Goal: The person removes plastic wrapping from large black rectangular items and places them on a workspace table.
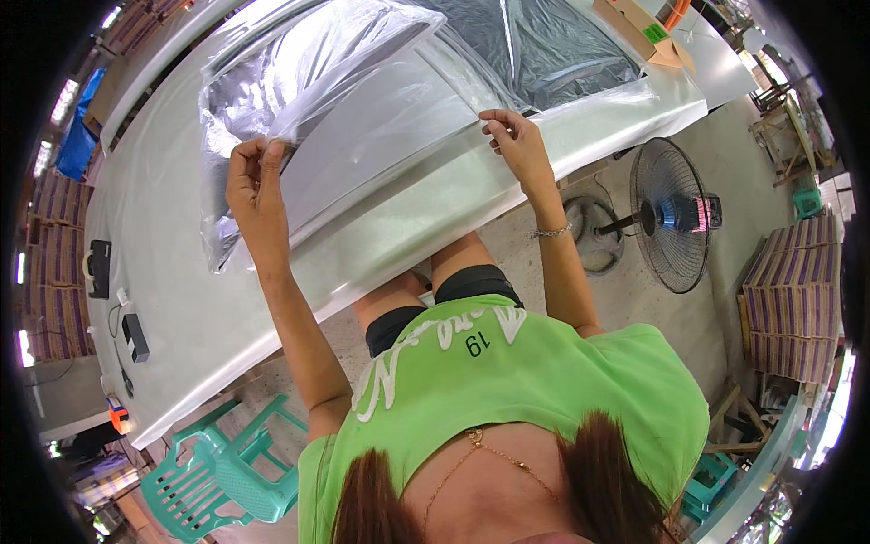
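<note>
Clear plastic film (pixel 353 68) lies in loose, shiny folds on the table in front of me. My left hand (pixel 257 186) pinches its near edge between thumb and fingers. Farther right, my right hand (pixel 518 150) has its fingertips closed on the film's edge. Between the hands a smooth, pale flat sheet (pixel 381 122) shows, partly under the film. Beyond my right hand is a dark grey flat piece (pixel 571 54) wrapped in wrinkled clear plastic. What lies under the bunched film at the left is hard to make out.
The pale-covered table (pixel 181 335) holds a small black box (pixel 135 337) with a cord at the left. An open cardboard box (pixel 643 34) is at the back right. A standing fan (pixel 671 216) is right of me; a green plastic chair (pixel 227 467) stands at the lower left.
</note>
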The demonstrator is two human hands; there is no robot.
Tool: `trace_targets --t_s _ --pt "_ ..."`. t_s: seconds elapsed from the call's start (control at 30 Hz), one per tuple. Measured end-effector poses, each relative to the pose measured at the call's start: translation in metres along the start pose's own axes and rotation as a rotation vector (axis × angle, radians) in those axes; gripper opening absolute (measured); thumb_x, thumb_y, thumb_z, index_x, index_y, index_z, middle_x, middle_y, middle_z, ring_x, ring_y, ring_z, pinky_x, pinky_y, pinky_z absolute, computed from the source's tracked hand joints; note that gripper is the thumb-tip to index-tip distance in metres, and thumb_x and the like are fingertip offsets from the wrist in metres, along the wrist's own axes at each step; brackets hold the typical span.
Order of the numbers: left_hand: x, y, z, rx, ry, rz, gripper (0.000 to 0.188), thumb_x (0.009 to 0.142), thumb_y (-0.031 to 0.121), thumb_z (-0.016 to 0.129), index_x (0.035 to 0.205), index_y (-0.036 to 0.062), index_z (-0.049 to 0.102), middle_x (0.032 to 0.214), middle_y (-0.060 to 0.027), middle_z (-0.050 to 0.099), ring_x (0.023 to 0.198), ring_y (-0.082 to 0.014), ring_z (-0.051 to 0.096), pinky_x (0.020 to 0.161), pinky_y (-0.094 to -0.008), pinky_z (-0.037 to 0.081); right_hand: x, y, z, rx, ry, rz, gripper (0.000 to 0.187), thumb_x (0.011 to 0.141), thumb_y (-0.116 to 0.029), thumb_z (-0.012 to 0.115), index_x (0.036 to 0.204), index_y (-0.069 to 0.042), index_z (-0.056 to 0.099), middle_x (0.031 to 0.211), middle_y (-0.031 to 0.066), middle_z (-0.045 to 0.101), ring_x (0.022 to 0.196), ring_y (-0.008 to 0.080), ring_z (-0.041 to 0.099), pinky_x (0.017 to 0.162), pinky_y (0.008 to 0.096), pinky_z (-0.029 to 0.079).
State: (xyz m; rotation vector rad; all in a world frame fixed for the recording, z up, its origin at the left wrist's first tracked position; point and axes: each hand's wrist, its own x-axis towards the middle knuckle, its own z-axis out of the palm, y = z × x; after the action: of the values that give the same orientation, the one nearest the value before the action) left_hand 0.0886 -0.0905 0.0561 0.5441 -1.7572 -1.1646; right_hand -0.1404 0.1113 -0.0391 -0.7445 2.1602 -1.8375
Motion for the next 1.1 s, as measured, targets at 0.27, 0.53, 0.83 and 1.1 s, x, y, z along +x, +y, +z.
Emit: trace_targets --t_s 0.27,0.53,0.83,1.1 --pt "0.0 0.001 0.002 -0.004 0.002 0.002 0.018 0.09 0.019 0.062 0.092 0.0019 0.057 0.084 0.0004 0.056 0.081 -0.0067 0.051 0.08 -0.0205 0.041 -0.004 -0.001 -0.005 0.167 -0.07 0.099 0.022 0.09 -0.014 0.053 0.102 -0.001 0.066 0.081 0.0039 0.064 0.064 0.008 0.053 0.061 0.0207 0.045" --pt "-0.004 -0.006 0.006 0.005 -0.013 0.015 0.018 0.09 0.02 0.063 0.091 0.0025 0.058 0.082 0.0021 0.055 0.077 -0.0058 0.05 0.075 -0.0195 0.041 -0.008 -0.002 -0.015 0.47 -0.186 0.293 0.026 0.092 -0.017 0.056 0.113 -0.004 0.063 0.089 0.0019 0.064 0.07 0.0074 0.056 0.067 0.0207 0.048" --pt "-0.008 -0.006 0.006 0.017 -0.024 -0.018 0.018 0.089 0.019 0.064 0.091 0.0026 0.058 0.083 0.0012 0.056 0.078 -0.0061 0.051 0.076 -0.0198 0.042 0.0 -0.003 -0.015 0.931 -0.299 0.341 0.032 0.093 -0.013 0.054 0.12 0.002 0.056 0.1 0.0061 0.062 0.082 0.0124 0.058 0.08 0.0247 0.05" --pt "-0.016 -0.013 0.005 -0.011 -0.099 -0.014 0.011 0.089 0.013 0.061 0.09 0.0024 0.058 0.081 0.0015 0.055 0.075 -0.0053 0.049 0.072 -0.0193 0.04 0.03 -0.036 0.001 1.059 -0.443 0.212 0.039 0.093 -0.024 0.055 0.117 0.006 0.052 0.112 0.0157 0.058 0.105 0.0259 0.057 0.097 0.0354 0.046"
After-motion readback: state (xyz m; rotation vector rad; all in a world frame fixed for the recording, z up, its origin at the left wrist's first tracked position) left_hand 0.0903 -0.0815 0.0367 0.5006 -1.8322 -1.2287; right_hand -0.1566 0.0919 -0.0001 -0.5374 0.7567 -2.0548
